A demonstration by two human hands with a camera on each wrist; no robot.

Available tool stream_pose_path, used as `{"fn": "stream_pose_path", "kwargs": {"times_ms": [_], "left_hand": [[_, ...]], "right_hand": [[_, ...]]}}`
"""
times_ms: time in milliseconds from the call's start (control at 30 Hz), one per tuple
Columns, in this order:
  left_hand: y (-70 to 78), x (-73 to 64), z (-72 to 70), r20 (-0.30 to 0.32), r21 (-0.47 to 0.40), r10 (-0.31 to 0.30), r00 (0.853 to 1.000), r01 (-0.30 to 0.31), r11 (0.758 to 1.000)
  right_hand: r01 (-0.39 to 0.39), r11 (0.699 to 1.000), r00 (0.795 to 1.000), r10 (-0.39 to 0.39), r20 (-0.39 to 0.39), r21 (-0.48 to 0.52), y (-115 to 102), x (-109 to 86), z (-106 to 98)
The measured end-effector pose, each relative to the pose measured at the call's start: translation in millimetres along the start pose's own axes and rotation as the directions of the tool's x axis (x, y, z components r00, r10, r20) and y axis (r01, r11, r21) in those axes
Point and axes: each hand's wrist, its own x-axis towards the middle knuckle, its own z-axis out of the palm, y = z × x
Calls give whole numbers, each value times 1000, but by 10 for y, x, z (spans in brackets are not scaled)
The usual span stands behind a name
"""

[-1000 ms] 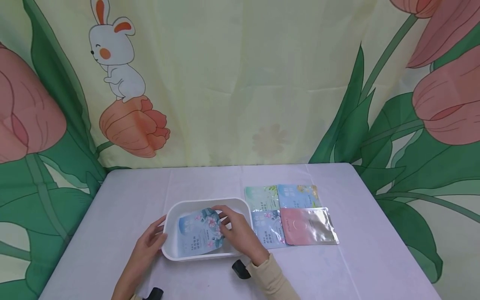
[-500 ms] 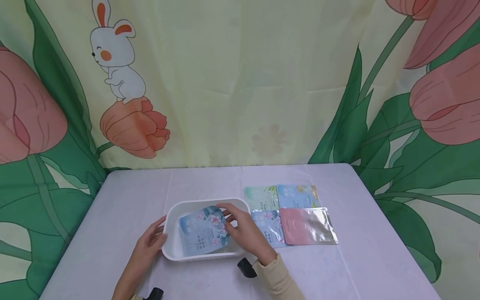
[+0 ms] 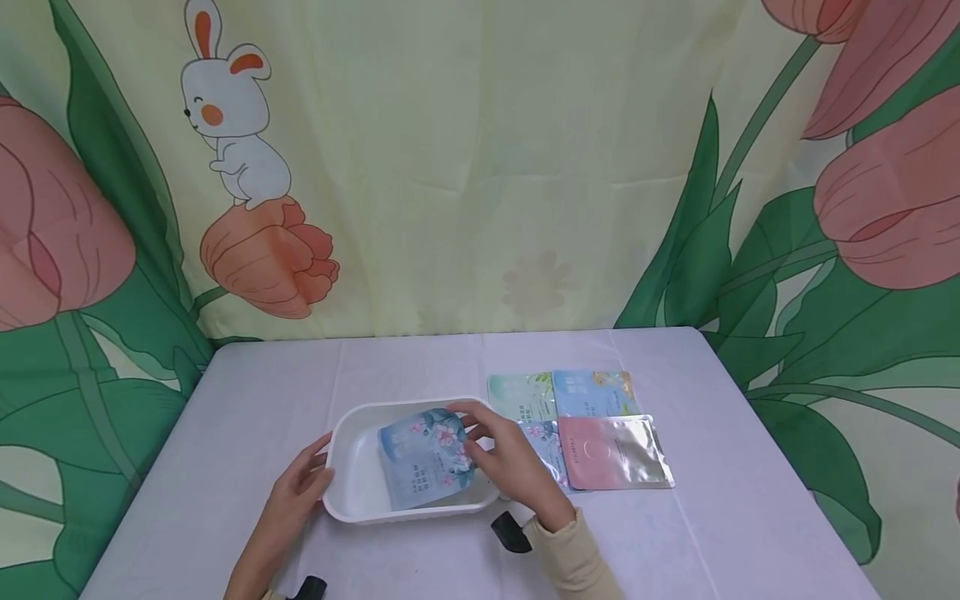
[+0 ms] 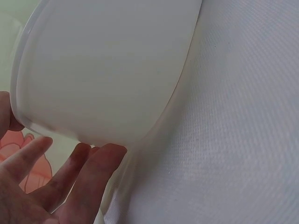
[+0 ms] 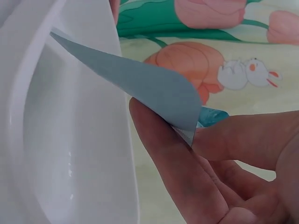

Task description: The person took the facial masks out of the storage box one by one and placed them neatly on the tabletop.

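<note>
My right hand point(image 3: 510, 454) pinches the right edge of a blue sheet mask packet point(image 3: 423, 467) with pink flowers, between thumb and finger. In the right wrist view the packet point(image 5: 135, 81) curves up toward the fingertips, its pale back showing and its far end down in the white tray point(image 5: 46, 140). At the left end of the tray point(image 3: 352, 500), my left hand point(image 3: 296, 479) holds the rim. The left wrist view shows several fingertips point(image 4: 114, 150) against the tray's outer wall point(image 4: 112, 79).
Right of the tray lie a green packet point(image 3: 522, 396), a blue one point(image 3: 594, 393), a blue flowered one point(image 3: 551, 450) partly behind my right hand, and a pink-and-silver one point(image 3: 617, 452). A printed curtain point(image 3: 480, 167) hangs behind the white-covered table point(image 3: 255, 392).
My right hand has moved rightward, drawing the flowered packet from the tray's left and middle toward its right side. The left hand and the tray have stayed put.
</note>
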Motion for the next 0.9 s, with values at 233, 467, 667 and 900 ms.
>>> {"fn": "stream_pose_path", "kwargs": {"times_ms": [233, 467, 667, 900], "left_hand": [[-16, 0, -2, 1, 2, -1, 1000, 1, 1000], [-26, 6, -1, -12, -8, 26, 1000, -26, 1000], [-15, 1, -2, -13, -11, 26, 1000, -27, 1000], [7, -1, -3, -9, -7, 20, 1000, -20, 1000]], "right_hand": [[10, 1000, 1000, -9, -27, 15, 6, -50, -106], [15, 1000, 999, -14, -43, 24, 10, -79, -261], [-1, 997, 999, 5, -52, 79, 46, -101, -383], [-27, 992, 999, 31, -31, 124, 73, -125, -479]]}}
